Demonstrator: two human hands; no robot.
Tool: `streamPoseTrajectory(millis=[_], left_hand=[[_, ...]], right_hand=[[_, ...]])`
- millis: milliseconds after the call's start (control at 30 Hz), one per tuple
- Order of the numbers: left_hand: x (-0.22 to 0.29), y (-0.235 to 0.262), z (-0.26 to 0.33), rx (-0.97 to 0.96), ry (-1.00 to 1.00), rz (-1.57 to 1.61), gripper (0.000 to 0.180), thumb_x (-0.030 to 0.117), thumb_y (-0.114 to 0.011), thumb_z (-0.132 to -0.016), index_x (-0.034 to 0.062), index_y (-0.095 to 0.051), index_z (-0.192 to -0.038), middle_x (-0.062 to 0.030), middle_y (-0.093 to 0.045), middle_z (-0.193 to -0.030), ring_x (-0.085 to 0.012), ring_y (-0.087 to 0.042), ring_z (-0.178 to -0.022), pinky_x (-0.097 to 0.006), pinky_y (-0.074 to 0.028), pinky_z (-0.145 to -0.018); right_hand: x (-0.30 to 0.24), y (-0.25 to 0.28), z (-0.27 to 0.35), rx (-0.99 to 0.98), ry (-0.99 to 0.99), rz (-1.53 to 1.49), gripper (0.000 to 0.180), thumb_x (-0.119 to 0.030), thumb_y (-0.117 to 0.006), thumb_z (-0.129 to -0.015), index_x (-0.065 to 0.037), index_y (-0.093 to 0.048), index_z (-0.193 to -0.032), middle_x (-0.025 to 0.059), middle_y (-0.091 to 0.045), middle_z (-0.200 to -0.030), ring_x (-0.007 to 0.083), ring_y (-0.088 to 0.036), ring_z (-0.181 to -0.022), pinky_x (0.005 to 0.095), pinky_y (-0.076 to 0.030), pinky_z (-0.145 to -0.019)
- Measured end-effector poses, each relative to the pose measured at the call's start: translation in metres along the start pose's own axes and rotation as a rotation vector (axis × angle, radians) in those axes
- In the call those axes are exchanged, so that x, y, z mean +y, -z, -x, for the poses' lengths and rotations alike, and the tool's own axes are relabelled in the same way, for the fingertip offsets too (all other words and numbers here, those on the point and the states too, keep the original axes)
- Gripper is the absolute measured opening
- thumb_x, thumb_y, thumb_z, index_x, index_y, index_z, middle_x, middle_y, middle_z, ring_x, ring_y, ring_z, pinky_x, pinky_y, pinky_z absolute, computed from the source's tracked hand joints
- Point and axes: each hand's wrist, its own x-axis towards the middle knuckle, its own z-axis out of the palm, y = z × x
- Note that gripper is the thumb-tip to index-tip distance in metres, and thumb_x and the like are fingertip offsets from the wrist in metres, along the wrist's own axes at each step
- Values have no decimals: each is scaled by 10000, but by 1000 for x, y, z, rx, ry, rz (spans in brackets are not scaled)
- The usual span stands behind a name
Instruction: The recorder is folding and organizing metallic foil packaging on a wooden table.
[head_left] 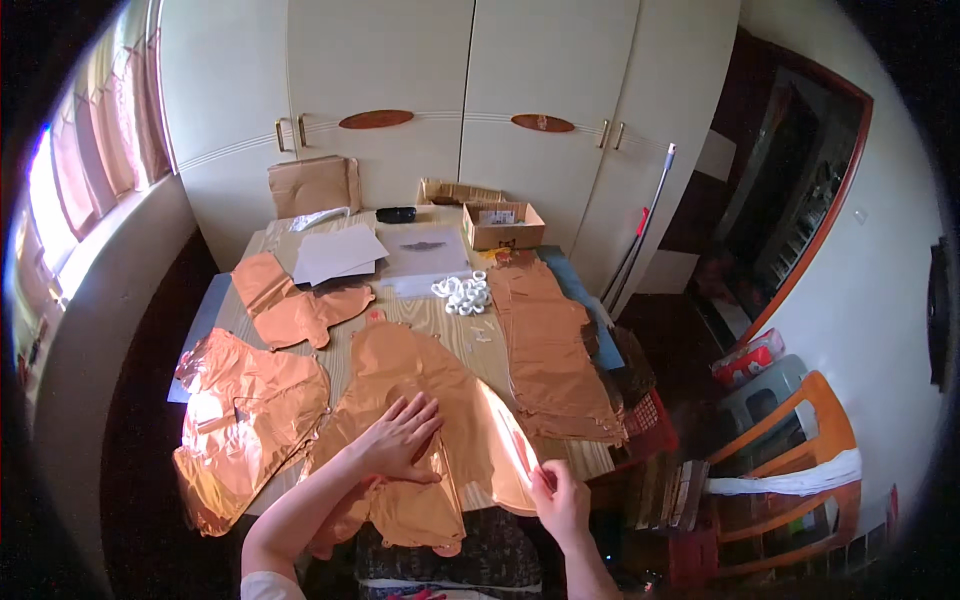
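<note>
Our right hand [562, 502] pinches the lower right edge of a copper-coloured foil piece [480, 440] lying at the near side of the table [582, 460]. Our left hand [405, 437] rests open across its middle. Farther off, we see 1 pile of white rings [465, 294], then 1 cardboard box [502, 237].

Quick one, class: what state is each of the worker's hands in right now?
Left hand: open, resting palm-down on the copper-coloured foil, holding nothing visible.
Right hand: closed, pinching that foil's right edge.
</note>
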Motion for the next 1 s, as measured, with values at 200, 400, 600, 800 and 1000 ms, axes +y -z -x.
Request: streamPoseTrajectory(millis=[200, 400, 600, 800, 1000], left_hand=[[1, 2, 4, 21, 4, -56, 896, 661, -599, -747, -2, -480, -1337, -173, -421, -1443, -340, -261, -1417, -494, -190, -1154], [-13, 19, 6, 66, -21, 106, 537, 261, -647, -709, 13, -612, -1183, -158, -588, -1243, -317, -426, -1316, -475, -337, -1073], [-38, 9, 15, 181, 601, 860, 347, 251, -479, -977, 20, -578, -1218, -180, -675, -1026, -297, -664, -976, -374, -519, -830], [-28, 26, -4, 94, 741, 924, 488, 286, -662, -878, 4, -553, -1262, -133, -686, -912, -170, -636, -766, -312, -509, -701], [-46, -5, 3, 121, 716, 908, 627, 170, -761, -758, 12, -505, -1308, -119, -689, -853, -172, -637, -743, -313, -508, -687]], right_hand=[[-74, -31, -1, -24, 432, -137, 109, -129, -706, -804, -80, -621, -849, 83, -653, -749, 265, -648, -662, 368, -503, -600], [-90, -74, 2, -156, 511, -182, 131, -147, -699, -806, -96, -608, -884, 48, -656, -775, 222, -649, -713, 363, -482, -668], [-93, -103, 8, -236, 589, -143, 116, -196, -660, -853, -113, -601, -909, 30, -655, -801, 210, -648, -767, 386, -436, -787], [-84, -119, 17, -384, 593, -114, 137, -226, -649, -873, -118, -618, -952, 33, -666, -835, 208, -655, -841, 441, -421, -890], [-73, -87, -2, -354, 622, -239, 216, -248, -640, -886, -87, -648, -1029, 62, -677, -954, 237, -648, -938, 408, -465, -899]])
